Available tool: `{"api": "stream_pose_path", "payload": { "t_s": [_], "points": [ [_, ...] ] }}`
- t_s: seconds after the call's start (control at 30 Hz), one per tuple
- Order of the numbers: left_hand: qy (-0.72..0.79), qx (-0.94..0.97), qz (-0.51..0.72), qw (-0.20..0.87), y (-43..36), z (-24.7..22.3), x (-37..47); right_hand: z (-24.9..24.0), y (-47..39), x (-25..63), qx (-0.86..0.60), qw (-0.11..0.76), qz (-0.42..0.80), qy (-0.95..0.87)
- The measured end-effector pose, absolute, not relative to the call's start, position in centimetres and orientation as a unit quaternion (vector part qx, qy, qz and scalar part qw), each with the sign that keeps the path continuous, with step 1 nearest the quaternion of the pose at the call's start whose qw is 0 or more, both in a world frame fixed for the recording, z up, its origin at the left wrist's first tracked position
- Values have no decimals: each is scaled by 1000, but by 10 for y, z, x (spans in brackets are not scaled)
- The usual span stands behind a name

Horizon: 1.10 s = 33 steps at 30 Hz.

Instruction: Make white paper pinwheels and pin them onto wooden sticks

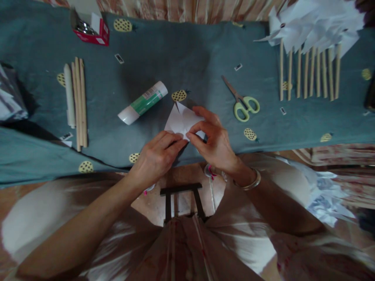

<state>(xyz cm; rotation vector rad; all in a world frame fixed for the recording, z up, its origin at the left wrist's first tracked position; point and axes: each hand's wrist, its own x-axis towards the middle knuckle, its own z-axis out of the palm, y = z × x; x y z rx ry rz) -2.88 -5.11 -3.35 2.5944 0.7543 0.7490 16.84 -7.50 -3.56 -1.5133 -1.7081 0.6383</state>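
Note:
A small white paper square [179,119] with a slit running in from its far corner lies near the table's front edge, turned like a diamond. My left hand [158,154] has its fingers closed on the paper's near-left edge. With thumb and forefinger pinched together, my right hand [215,140] grips the paper close to its middle, its other fingers resting over the right side. The near corner is partly hidden under my fingers. Just left of the paper lies a green and white glue stick [145,102]. Scissors with light green handles [241,103] rest to the right.
Several wooden sticks [80,103] lie at the left beside a white roll-like stick [69,95]. A red box [90,29] with shiny metal pieces stands at the far left. Finished paper pinwheels [316,29] on sticks fill the far right. Paper scraps [328,195] lie below, right.

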Motion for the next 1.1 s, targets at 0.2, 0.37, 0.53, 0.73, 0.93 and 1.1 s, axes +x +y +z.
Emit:
{"api": "stream_pose_path", "payload": {
  "t_s": [0.2,0.37,0.53,0.73,0.93,1.1],
  "points": [
    [264,912,268,163,-51,-33,-28,-27,-76,168,-582,347,255,-690],
    [269,911,261,171,-52,-34,-28,-26,-77,167,-570,349,274,-692],
    [272,911,255,177,-52,-34,-29,-28,-78,169,-570,351,255,-698],
    [270,912,251,182,-51,-33,-29,-26,-74,178,-581,376,165,-703],
    [269,912,261,164,-51,-34,-29,-27,-77,176,-569,348,209,-715],
    [266,914,265,154,-51,-33,-28,-30,-79,174,-545,322,195,-750]
  ]
}}
